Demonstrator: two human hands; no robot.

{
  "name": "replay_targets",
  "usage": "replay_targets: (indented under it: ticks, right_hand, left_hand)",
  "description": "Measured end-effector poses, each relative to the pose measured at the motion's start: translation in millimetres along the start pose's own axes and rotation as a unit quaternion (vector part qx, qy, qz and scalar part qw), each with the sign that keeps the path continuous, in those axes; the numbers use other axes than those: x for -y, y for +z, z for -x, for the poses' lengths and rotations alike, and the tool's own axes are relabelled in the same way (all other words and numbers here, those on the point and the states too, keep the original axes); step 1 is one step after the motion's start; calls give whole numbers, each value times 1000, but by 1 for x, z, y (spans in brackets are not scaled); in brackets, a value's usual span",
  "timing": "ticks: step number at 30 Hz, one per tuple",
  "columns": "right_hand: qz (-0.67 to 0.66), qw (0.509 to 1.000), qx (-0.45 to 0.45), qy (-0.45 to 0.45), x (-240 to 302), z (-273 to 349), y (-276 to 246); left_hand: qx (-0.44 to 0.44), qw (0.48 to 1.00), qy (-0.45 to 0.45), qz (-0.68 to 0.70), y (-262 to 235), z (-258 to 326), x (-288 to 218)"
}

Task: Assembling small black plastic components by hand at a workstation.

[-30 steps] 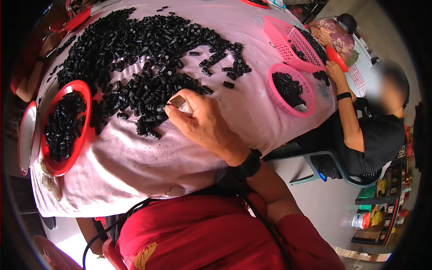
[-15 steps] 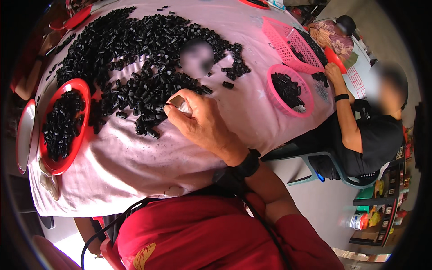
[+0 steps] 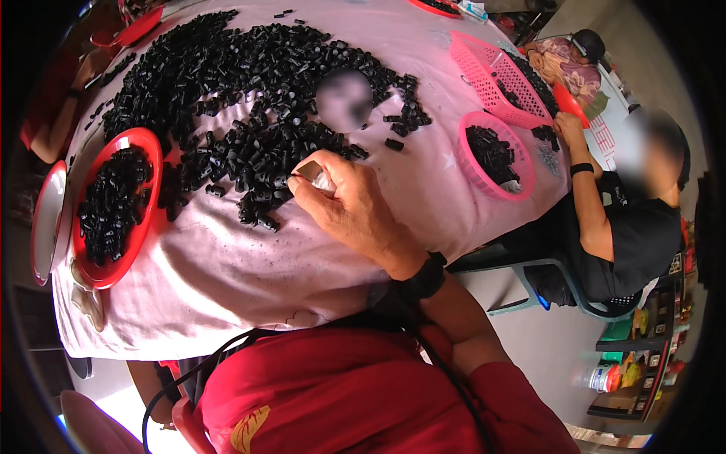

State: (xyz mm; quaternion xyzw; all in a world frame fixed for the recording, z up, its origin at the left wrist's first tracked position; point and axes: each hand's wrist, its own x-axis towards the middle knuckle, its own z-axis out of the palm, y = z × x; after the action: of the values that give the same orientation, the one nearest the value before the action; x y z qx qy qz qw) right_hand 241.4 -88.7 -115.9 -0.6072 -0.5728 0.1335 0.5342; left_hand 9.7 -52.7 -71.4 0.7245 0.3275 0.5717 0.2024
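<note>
Head view shows my right hand reaching out over the desk, which is draped in a pale pink cloth. My grip is closed: thumb and fingertips pinch a small pale piece, and I cannot tell whether something white is tucked under it. That piece sits at the near edge of the big heap of small black parts, which spreads from my fingertips toward twelve and eleven o'clock. My left hand is not in view.

At nine o'clock from my hand a red bowl holds more of the black parts, with a second red dish just beside it at the desk's edge. At two o'clock stands a pink round basket with black parts in it, and past it a pink rectangular basket. Another person in a black shirt sits at three o'clock, one hand near that basket.

I judge the black parts to be light, stiff and smooth, likely plastic; they would roll or skitter if nudged. One is best taken by its sides between thumb and forefinger, picked from the loose fringe of the heap rather than dug out from the thick of it.
</note>
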Motion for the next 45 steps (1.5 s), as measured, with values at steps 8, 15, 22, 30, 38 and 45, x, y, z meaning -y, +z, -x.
replay_targets:
  ticks: [8, 15, 22, 30, 38, 45]
  right_hand:
    - [-31, 999, -16, -30, 0, -3, 5]
    - [-92, 996, -12, -10, 24, -1, -12]
    - [-118, 991, 15, -63, 46, 5, -16]
    - [-123, 989, 56, -67, 57, 6, -12]
    - [-134, 986, 55, -86, 43, 9, -9]
    - [-80, 990, 59, -102, 54, 8, -11]
  left_hand:
    - [13, 999, 25, -30, 0, -22, -11]
    - [6, 993, 83, -86, -26, -61, -31]
    - [-33, 986, 98, -130, -48, -80, -52]
    - [407, 814, -292, 295, 16, -60, 17]
    - [405, 688, -373, 472, 32, -41, 26]
    - [379, 653, -394, 524, 36, -35, 24]
